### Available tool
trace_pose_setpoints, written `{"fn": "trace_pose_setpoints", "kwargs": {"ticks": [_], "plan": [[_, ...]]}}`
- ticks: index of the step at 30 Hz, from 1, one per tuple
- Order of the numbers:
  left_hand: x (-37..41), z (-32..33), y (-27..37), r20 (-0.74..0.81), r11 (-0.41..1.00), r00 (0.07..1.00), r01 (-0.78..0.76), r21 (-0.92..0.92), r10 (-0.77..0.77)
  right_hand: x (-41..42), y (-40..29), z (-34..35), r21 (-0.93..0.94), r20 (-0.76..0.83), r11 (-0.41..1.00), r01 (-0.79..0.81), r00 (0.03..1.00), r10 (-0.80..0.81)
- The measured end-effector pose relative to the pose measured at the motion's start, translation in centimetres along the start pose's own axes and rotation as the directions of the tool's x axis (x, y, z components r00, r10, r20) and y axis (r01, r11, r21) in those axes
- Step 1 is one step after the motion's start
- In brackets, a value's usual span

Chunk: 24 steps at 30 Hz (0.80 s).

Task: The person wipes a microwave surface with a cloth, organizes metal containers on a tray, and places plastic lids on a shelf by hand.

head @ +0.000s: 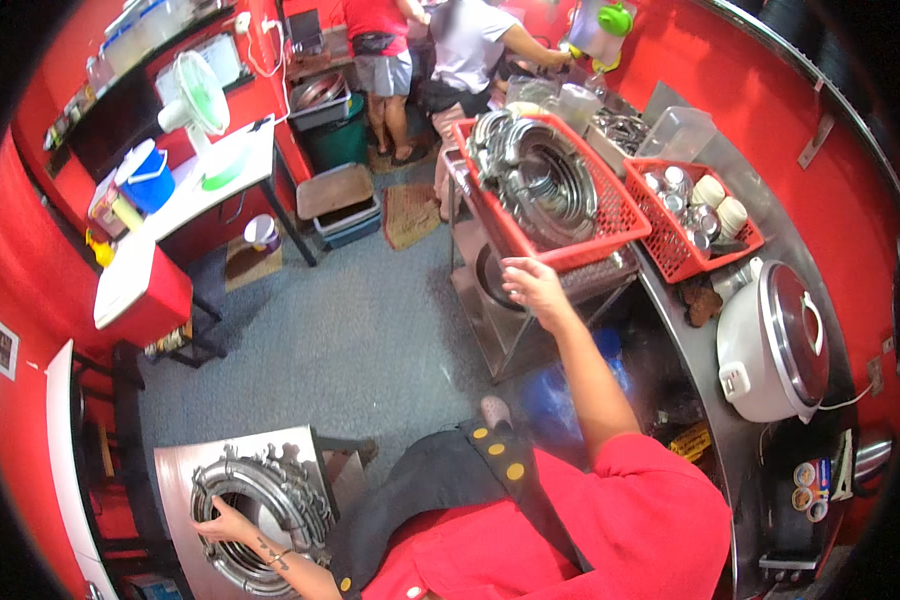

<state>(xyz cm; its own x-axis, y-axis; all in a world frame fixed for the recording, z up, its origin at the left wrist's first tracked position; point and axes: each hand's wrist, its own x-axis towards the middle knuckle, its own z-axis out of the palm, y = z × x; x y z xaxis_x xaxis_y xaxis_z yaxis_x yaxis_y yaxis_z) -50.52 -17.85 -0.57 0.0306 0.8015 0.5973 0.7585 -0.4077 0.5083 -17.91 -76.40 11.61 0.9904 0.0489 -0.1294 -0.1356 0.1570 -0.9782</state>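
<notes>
My left hand (229,523) is over a stack of shiny metal ring-shaped pieces (300,480) with small projections on their rims. Its thumb and fingers are spread near the stack's left rim, and contact cannot be made out. The stack lies on a square steel-topped table (172,465). My right hand (538,289) reaches forward, fingers loosely parted with nothing visible in them. It is at the near corner of a red plastic basket (600,247); whether it touches is unclear. Nested metal pieces (547,180) of similar look fill much of that basket, which rests on a metal cart (495,367).
Right, a steel counter (690,360) holds a large rice cooker (750,345) and a smaller red basket (690,262) of cups and bowls. Two people (382,67) stand at the back. A red cooler box (150,300) and white table (232,157) are left. Tubs (341,202) sit on the floor.
</notes>
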Motion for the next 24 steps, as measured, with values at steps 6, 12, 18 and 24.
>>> {"fn": "trace_pose_setpoints", "kwargs": {"ticks": [6, 12, 18, 24], "plan": [[-9.5, 4.1, 22.2, 0.481, 0.769, 0.852, 0.162, -0.618, 0.207, 8.7, -4.3, -12.0, 0.280, -0.335, 0.952, 0.126, 0.942, -0.026], [-17.4, 2.3, 44.3, 0.806, 0.691, 0.106, 0.457, -0.560, 0.583, 20.1, -2.3, -23.7, -0.078, -0.459, 0.996, -0.034, 0.888, -0.006], [-26.6, 3.4, 63.2, 0.712, 0.681, -0.130, 0.452, -0.577, 0.690, 28.5, 2.0, -32.5, -0.691, -0.385, 0.693, -0.206, 0.916, -0.111], [-30.9, 5.9, 70.4, 0.695, 0.652, -0.029, 0.376, -0.658, 0.718, 29.0, 0.2, -31.1, -0.570, -0.207, 0.779, -0.261, 0.963, 0.172]]}}
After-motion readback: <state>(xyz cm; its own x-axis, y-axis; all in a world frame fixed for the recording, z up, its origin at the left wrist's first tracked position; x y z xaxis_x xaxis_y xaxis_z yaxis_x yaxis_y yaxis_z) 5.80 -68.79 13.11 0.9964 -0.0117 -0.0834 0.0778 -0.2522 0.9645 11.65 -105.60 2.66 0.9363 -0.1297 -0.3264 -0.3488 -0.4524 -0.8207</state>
